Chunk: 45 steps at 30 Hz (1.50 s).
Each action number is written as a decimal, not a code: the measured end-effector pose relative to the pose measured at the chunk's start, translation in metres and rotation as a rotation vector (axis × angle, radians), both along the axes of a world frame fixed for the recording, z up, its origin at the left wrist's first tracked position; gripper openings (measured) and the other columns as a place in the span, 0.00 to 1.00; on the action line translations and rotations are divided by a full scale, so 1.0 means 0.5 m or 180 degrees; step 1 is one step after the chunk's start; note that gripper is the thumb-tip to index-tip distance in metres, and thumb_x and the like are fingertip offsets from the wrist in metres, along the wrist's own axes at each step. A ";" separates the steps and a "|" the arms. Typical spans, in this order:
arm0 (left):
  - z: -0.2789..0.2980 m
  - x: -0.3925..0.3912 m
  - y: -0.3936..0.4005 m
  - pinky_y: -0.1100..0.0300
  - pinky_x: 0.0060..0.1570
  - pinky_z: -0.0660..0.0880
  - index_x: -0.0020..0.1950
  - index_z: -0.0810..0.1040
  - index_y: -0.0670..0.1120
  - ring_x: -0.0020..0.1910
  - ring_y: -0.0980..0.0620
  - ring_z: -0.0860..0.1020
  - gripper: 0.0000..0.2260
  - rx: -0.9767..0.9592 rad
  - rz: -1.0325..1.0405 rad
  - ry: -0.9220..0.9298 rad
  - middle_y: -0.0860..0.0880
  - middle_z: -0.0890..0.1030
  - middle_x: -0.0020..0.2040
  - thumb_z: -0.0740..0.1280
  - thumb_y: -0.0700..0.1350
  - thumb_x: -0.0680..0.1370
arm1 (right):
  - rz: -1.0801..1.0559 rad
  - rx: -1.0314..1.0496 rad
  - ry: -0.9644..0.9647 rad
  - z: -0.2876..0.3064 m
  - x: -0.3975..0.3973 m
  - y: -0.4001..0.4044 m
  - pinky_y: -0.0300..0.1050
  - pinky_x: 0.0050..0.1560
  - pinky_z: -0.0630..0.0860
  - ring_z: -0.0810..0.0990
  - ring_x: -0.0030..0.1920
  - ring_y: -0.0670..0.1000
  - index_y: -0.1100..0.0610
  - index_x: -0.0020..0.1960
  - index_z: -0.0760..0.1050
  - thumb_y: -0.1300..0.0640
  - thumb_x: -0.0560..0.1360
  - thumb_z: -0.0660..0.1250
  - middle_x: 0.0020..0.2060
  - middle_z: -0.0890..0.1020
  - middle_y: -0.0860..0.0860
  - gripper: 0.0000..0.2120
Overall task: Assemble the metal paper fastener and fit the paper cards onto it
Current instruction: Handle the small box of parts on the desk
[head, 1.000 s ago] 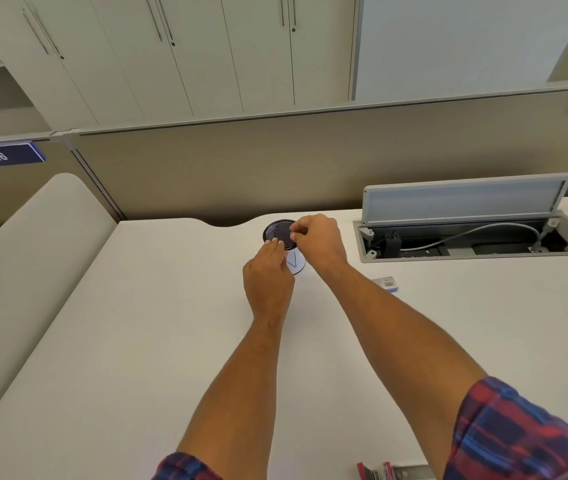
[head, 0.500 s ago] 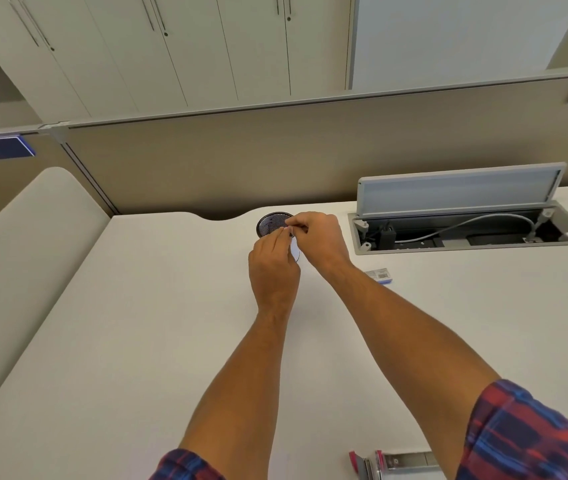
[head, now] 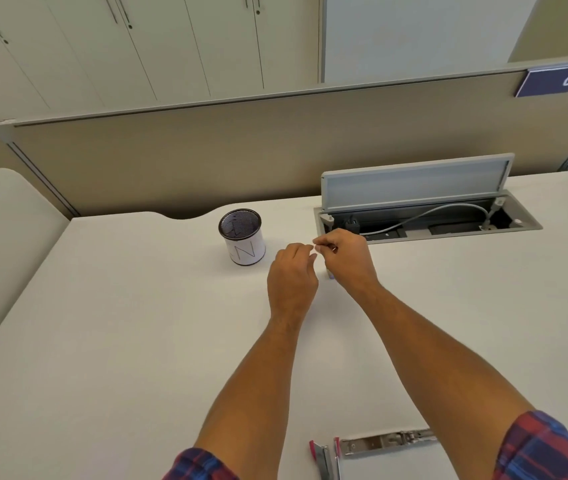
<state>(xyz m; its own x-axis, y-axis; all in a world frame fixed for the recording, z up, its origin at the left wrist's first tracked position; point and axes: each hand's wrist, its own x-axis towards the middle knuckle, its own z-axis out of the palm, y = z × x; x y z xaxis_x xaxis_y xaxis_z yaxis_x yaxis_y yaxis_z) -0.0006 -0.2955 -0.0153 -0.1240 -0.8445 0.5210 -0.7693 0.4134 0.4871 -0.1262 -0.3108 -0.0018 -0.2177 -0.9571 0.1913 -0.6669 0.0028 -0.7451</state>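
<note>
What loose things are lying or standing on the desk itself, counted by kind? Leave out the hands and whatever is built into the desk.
Mesh pen cup: 1
Metal fastener bar at the near edge: 1
Red-tipped metal pieces beside it: 2
Small object mostly hidden behind the right hand, kind unclear: 1
Total: 5

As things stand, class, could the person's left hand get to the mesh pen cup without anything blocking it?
Probably yes. The left hand hovers just right of the pen cup, with only bare desk between them. Its fingers seem pinched with the right hand on something too small to identify, so it may need to let go first.
</note>
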 end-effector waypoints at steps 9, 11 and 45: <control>-0.061 -0.076 0.005 0.52 0.63 0.74 0.70 0.77 0.44 0.65 0.43 0.76 0.17 0.0983 -0.0087 -0.0023 0.45 0.78 0.68 0.67 0.44 0.81 | -0.0403 0.0544 -0.0073 -0.060 -0.097 0.039 0.49 0.64 0.78 0.81 0.61 0.56 0.57 0.67 0.79 0.61 0.79 0.70 0.65 0.81 0.55 0.17; -0.073 -0.083 0.003 0.52 0.63 0.73 0.70 0.76 0.44 0.64 0.43 0.75 0.17 0.1047 -0.0118 -0.0097 0.46 0.78 0.68 0.66 0.43 0.81 | -0.0257 0.0661 -0.0043 -0.075 -0.111 0.042 0.50 0.67 0.75 0.78 0.65 0.56 0.56 0.70 0.76 0.60 0.78 0.71 0.68 0.79 0.55 0.21; -0.090 -0.103 0.012 0.49 0.54 0.79 0.59 0.83 0.39 0.50 0.39 0.82 0.21 0.0488 -0.0296 0.0027 0.42 0.85 0.56 0.68 0.26 0.68 | 0.0472 0.0019 0.0086 -0.124 -0.177 0.071 0.40 0.47 0.75 0.75 0.45 0.50 0.56 0.66 0.80 0.63 0.79 0.67 0.47 0.77 0.51 0.17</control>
<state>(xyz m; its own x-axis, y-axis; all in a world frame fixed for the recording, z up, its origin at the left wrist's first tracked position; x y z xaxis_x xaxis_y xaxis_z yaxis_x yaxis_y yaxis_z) -0.0523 -0.2893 -0.0602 -0.2013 -0.8993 0.3883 -0.7268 0.4029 0.5563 -0.2148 -0.2752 -0.0640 -0.0687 -0.9795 0.1895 -0.6801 -0.0930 -0.7272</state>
